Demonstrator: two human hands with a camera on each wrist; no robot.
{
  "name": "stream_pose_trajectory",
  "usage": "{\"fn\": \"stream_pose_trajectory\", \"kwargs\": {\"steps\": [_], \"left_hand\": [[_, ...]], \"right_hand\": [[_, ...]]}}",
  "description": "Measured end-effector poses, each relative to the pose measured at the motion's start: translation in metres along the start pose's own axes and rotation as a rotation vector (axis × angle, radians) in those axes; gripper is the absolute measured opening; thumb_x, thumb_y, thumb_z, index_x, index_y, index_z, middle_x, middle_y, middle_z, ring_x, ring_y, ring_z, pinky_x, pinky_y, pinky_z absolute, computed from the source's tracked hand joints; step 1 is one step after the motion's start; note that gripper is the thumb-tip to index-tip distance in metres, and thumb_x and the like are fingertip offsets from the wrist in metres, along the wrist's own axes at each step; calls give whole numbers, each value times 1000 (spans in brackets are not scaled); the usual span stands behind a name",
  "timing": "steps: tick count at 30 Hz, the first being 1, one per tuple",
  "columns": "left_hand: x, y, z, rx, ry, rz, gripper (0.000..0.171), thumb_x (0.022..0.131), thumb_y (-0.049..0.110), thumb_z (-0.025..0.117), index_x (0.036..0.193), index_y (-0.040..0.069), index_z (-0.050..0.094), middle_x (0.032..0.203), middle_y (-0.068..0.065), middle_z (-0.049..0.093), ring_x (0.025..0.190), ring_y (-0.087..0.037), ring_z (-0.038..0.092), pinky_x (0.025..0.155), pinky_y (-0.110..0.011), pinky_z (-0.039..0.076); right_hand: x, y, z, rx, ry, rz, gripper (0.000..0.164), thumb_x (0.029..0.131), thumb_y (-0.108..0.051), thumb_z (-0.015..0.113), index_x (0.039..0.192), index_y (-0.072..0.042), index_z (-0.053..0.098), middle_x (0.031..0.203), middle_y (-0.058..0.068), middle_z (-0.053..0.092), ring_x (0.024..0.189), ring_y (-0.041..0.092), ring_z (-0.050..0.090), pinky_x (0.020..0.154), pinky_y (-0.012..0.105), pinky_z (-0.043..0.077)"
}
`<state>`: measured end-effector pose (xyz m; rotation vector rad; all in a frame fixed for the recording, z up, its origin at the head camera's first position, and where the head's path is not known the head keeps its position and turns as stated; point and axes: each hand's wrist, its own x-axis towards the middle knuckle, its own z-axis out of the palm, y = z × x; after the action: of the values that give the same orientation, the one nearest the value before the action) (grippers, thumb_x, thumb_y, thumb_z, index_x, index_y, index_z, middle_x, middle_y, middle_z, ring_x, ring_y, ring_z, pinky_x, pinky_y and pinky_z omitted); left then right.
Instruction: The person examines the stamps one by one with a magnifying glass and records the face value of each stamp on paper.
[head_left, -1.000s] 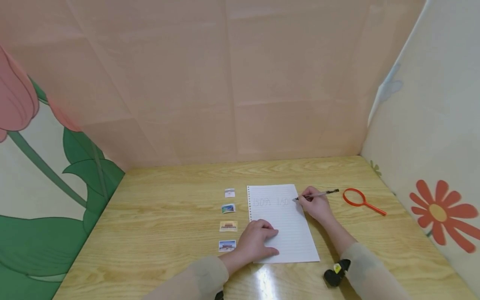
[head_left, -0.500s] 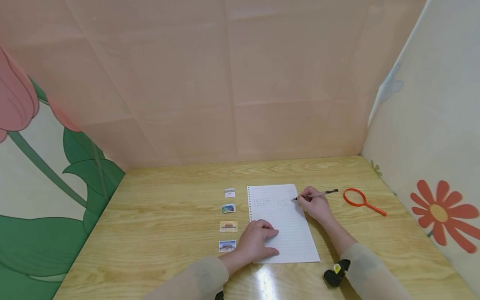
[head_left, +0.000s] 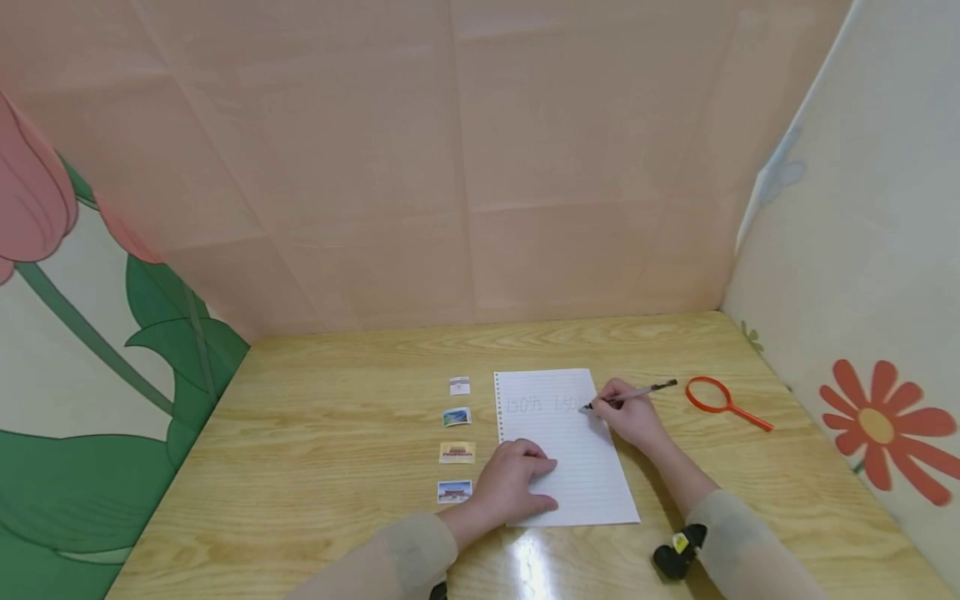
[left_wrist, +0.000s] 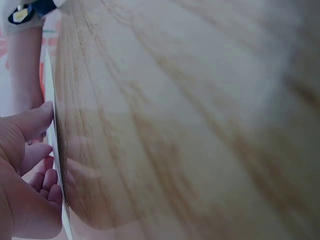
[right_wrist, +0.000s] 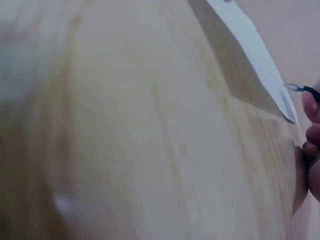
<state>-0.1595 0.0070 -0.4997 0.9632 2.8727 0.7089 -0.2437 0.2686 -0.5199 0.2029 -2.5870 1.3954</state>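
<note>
A sheet of lined paper [head_left: 573, 479] with holes down its left edge lies on the wooden table. Faint handwriting, like "150%" and "1.50", runs across its upper part. My right hand [head_left: 630, 417] pinches a slim pen [head_left: 637, 392] with a dark cap end, its tip at the end of the writing. In the right wrist view, the pen [right_wrist: 295, 87] points over the paper's edge. My left hand [head_left: 508, 482] rests on the sheet's lower left, thumb and fingers apart. The left wrist view has this left hand [left_wrist: 25, 175] loosely bent against the paper [left_wrist: 55, 135].
Left of the paper, several small stamp-like pictures stand in a column, including a yellow one [head_left: 457, 452] and a blue one [head_left: 457, 417]. An orange-red magnifying glass [head_left: 738, 411] lies right of my right hand. A pinkish backdrop [head_left: 375, 208] rises behind the table [head_left: 322, 450].
The pen tip has shifted slightly left and down on the paper, with small movements of my right hand. My left hand and the paper stay put.
</note>
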Motion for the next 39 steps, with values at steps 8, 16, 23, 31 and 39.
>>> {"fn": "stream_pose_trajectory", "kwargs": {"steps": [8,16,23,31,39], "left_hand": [[0,0,0,1,-6,2,53,79,40,83,125,18,70,117,6,61,108,-11,51,96,-24,39],[0,1,-2,1,-6,-2,54,78,40,83,126,19,70,118,6,61,108,-11,51,97,-24,39],[0,1,-2,1,-5,0,54,78,40,83,126,18,70,117,7,61,108,-11,51,96,-24,39],[0,2,-4,-9,-19,-6,53,79,39,83,126,18,70,117,7,61,107,-10,50,95,-23,39],[-1,3,-4,-9,-18,-10,53,79,40,83,126,19,70,117,7,60,108,-10,50,96,-23,39]], "right_hand": [[3,3,-1,-19,78,19,9,85,-2,68,82,-3,60,70,2,55,61,10,47,51,20,38],[4,2,-1,-39,58,18,8,85,-4,68,83,-4,60,70,3,57,62,13,48,52,22,40],[0,2,-4,-63,30,-6,9,82,-1,67,81,-6,59,70,2,56,61,13,47,50,22,39],[-4,3,-8,-63,15,-27,9,83,0,67,81,-5,60,70,3,56,61,12,47,51,22,39],[-5,8,-13,-56,23,-11,9,84,2,66,82,-4,59,70,5,56,58,11,47,49,23,39]]}}
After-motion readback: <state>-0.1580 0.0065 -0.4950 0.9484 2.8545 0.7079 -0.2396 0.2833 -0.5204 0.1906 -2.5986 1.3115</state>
